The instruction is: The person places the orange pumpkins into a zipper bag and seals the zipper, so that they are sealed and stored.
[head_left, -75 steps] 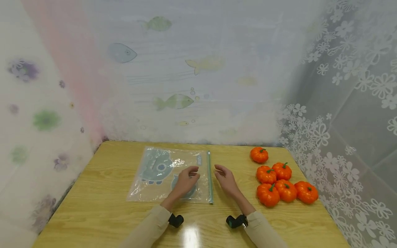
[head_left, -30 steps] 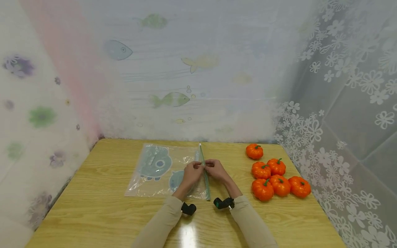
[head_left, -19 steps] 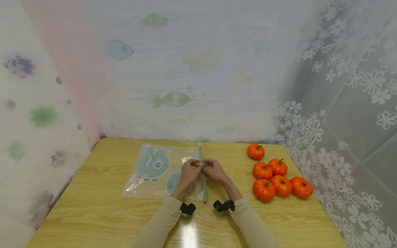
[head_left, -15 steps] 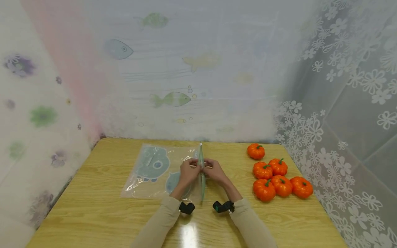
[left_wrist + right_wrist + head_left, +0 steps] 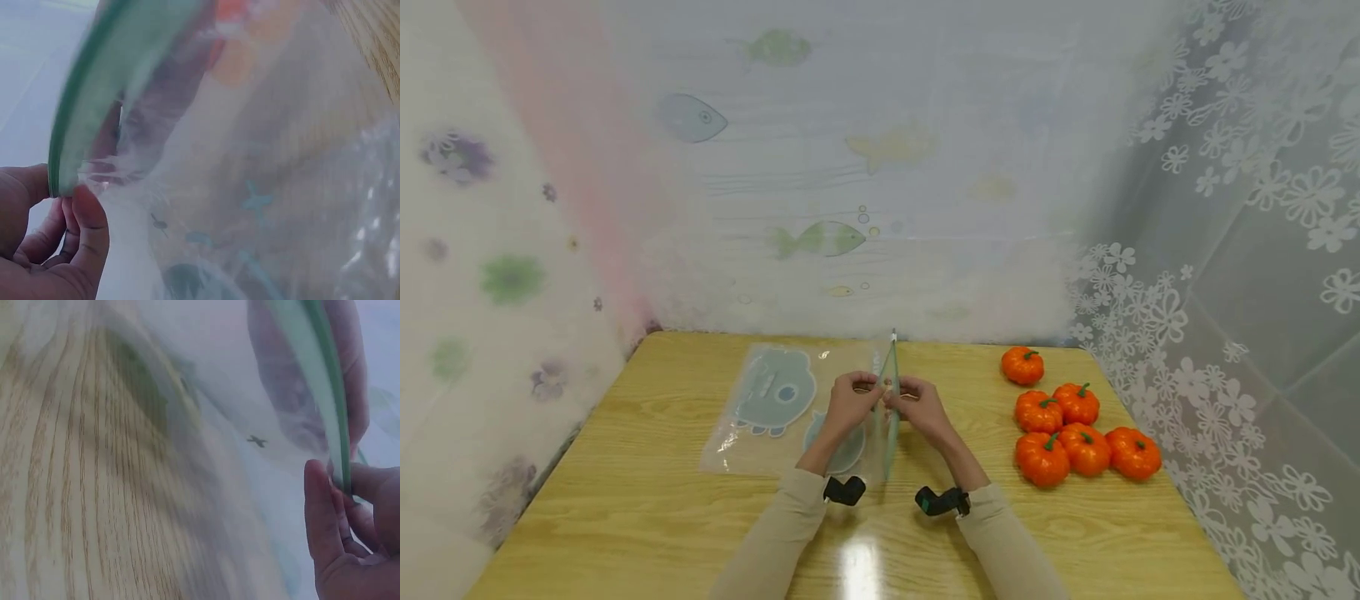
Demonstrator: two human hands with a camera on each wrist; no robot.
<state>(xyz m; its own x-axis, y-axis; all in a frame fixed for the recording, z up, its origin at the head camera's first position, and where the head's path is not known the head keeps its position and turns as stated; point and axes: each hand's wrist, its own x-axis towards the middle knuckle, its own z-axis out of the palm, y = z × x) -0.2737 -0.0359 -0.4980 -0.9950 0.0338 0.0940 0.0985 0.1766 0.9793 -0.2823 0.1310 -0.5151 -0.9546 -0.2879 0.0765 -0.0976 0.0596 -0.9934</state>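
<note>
A clear zip bag (image 5: pixel 775 392) with pale blue cartoon prints lies on the wooden table, its green zip edge (image 5: pixel 65 125) raised and parted at the right end. My left hand (image 5: pixel 852 408) pinches one lip of that edge between thumb and fingers. On the opposite lip, my right hand (image 5: pixel 922 408) pinches the green strip (image 5: pixel 337 419) the same way. A gap shows between the two lips where the fingers hold them. In the left wrist view the clear film spreads out to the right of the fingers.
Several orange toy pumpkins (image 5: pixel 1086 450) with green stems stand in a group on the right of the table (image 5: pixel 647 517). One pumpkin (image 5: pixel 1022 366) sits farther back. A printed curtain (image 5: pixel 880 167) hangs behind the table's far edge.
Both hands came in to the bag's zip edge, pinched it and lifted it. The lips have since parted, with the left hand drawing slightly left. The pumpkins stayed put.
</note>
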